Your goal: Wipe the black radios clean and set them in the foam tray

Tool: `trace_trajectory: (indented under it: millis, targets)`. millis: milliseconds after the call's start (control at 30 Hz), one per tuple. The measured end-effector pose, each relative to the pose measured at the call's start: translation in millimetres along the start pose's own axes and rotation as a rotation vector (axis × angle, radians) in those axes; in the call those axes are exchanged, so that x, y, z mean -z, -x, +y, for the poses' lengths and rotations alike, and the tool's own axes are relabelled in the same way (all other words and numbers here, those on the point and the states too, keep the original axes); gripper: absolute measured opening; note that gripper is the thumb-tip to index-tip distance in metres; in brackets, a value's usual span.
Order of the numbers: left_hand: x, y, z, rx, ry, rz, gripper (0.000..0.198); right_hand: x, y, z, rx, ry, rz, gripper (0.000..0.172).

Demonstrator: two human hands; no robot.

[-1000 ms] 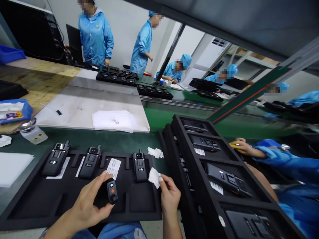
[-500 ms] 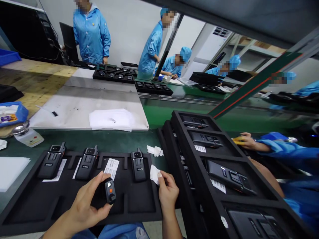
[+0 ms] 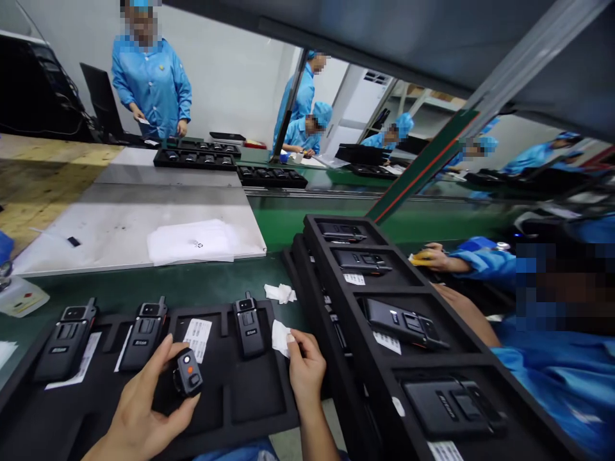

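My left hand [image 3: 144,403] grips a black handheld radio [image 3: 188,372] between thumb and fingers, its end with an orange button turned toward me. My right hand [image 3: 306,366] pinches a crumpled white wipe [image 3: 280,337] just right of the near foam tray [image 3: 259,403]. In that tray lie three more radios: one at the left [image 3: 67,342], one in the middle [image 3: 144,334] and one at the right [image 3: 248,325]. A white label sheet [image 3: 197,339] lies in the compartment behind the held radio. Other labels stick out from under the left and middle radios.
A stack of foam trays [image 3: 331,256] with radios and labels rises on my right. Beyond it a co-worker's hand [image 3: 432,257] holds something yellow. Another crumpled wipe [image 3: 280,293] lies behind my tray, white sheets [image 3: 192,241] farther back, a bottle [image 3: 23,296] at the left.
The view has swung to the right, so the things on the bench appear farther left. My left hand still holds the radio, now tilted a little differently; my right still pinches the wipe.
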State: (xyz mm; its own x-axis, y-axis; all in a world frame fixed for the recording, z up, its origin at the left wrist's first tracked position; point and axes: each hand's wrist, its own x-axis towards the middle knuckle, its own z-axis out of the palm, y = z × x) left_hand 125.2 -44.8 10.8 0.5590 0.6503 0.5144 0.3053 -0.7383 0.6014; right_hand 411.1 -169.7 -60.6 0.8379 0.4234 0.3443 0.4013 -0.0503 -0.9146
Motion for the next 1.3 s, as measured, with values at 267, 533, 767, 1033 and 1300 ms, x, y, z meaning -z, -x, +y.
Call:
trace_trajectory:
  millis: [267,533,767,1033,1300]
  targets:
    - [-8.3,-75,3,0.361,-0.244,-0.179,0.084,-1,0,-7,0.066,0.043,0.034,0.021]
    - [-28.4,-121,1,0.471,-0.695,-0.463,0.077,0,0,-4,0.089,0.044,0.056,0.022]
    - [-54.7,-121,31,0.229,-0.765,-0.412,0.067,-1,-1,-2,0.100,0.037,0.088,0.023]
    - [-117.4,-139,58,0.228,-0.693,-0.530,0.079,-3,-2,-7,0.103,0.028,0.112,0.023]
    - [-123.4,-154,53,0.345,-0.564,-0.569,0.086,-6,-4,-9,0.118,0.053,0.116,0.022]
